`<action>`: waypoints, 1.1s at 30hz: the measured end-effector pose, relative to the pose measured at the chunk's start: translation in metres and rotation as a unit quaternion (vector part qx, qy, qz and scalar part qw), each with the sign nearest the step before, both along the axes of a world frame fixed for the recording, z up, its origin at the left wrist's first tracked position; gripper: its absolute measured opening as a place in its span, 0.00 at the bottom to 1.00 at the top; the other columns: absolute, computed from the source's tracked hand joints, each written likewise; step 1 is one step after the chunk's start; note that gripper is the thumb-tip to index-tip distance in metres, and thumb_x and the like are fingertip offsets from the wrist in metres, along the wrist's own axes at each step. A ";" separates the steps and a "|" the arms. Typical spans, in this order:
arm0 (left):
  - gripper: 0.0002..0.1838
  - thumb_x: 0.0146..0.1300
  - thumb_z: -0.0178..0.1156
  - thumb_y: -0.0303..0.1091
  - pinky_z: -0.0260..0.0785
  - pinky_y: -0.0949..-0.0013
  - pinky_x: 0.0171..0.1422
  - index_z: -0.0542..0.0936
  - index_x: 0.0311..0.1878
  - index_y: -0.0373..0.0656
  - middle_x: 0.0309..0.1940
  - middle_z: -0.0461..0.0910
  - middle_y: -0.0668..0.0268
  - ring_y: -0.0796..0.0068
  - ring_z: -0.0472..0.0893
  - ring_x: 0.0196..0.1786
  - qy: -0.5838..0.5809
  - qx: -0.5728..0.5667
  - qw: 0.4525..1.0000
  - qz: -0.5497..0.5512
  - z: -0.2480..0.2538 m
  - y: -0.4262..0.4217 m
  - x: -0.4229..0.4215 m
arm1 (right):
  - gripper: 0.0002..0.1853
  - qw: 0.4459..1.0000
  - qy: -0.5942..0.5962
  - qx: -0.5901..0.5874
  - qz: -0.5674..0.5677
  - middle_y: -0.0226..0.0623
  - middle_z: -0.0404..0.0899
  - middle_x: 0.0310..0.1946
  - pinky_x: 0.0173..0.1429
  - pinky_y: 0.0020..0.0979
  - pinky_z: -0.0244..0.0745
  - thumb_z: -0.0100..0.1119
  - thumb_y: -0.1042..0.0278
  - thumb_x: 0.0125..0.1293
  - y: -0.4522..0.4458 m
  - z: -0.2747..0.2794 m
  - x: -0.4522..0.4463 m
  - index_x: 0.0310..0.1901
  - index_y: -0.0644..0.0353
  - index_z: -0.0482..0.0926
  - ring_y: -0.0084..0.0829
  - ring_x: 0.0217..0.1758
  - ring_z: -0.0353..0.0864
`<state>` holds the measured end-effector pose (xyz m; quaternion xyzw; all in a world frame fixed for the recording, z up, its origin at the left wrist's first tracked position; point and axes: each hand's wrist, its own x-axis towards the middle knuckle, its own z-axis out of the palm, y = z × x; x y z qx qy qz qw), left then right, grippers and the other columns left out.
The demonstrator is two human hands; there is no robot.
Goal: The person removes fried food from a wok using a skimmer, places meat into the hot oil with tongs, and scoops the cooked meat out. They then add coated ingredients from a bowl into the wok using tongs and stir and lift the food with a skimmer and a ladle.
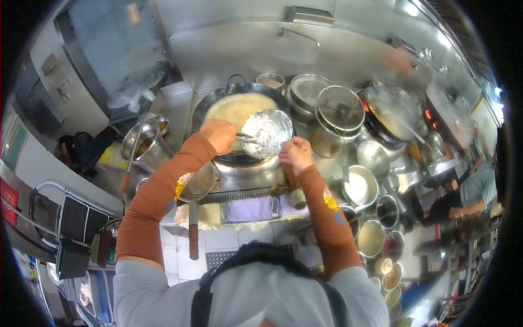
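My right hand [297,155] pinches the rim of a round metal bowl [279,121]. White floury or batter-like stuff coats the inside of this bowl, which tilts over the wok. My left hand [218,136] is closed round a thin metal utensil [246,137] with narrow prongs that reach into the bowl; its exact kind is unclear. Below both hands, a large dark wok [202,104] holds pale yellow, foaming liquid [239,105]. The bowl hides the wok's right front part.
A long-handled strainer [199,182] lies in front of the wok. Steel pots [147,143] stand left, and a mesh strainer [341,108] rests on a pot at right. Further right are a steaming wok [389,111], several seasoning containers [371,238] and another person [478,188].
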<state>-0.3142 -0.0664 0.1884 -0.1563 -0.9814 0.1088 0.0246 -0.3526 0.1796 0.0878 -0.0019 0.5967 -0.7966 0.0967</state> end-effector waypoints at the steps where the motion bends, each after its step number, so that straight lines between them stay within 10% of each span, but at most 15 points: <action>1: 0.08 0.52 0.63 0.36 0.75 0.53 0.42 0.83 0.29 0.42 0.30 0.82 0.54 0.52 0.82 0.38 0.019 0.007 1.000 0.000 0.004 -0.004 0.001 | 0.03 1.000 0.001 0.001 0.001 0.34 0.74 0.21 0.20 0.25 0.66 0.58 0.77 0.56 -0.002 -0.003 -0.003 0.28 0.63 0.74 0.25 0.18 0.73; 15: 0.09 0.51 0.60 0.35 0.76 0.51 0.43 0.83 0.28 0.38 0.30 0.83 0.51 0.50 0.83 0.37 0.115 0.021 0.983 0.142 0.022 -0.076 -0.011 | 0.02 0.999 -0.010 0.024 -0.030 0.33 0.76 0.23 0.23 0.26 0.74 0.58 0.73 0.57 0.009 -0.024 -0.015 0.29 0.61 0.76 0.27 0.22 0.78; 21: 0.07 0.48 0.62 0.33 0.77 0.55 0.41 0.84 0.27 0.41 0.29 0.83 0.52 0.51 0.84 0.36 0.056 0.044 0.997 -0.029 0.034 -0.035 0.012 | 0.04 1.000 0.003 0.010 -0.016 0.33 0.76 0.23 0.23 0.25 0.72 0.58 0.73 0.58 0.009 -0.005 0.001 0.28 0.61 0.76 0.27 0.22 0.77; 33: 0.06 0.52 0.61 0.34 0.75 0.53 0.42 0.81 0.31 0.43 0.32 0.82 0.56 0.53 0.82 0.38 0.065 0.002 0.997 -0.032 0.016 -0.012 -0.009 | 0.06 0.999 0.018 -0.006 0.027 0.35 0.76 0.22 0.26 0.27 0.74 0.59 0.74 0.58 0.000 0.003 0.008 0.26 0.60 0.73 0.28 0.23 0.78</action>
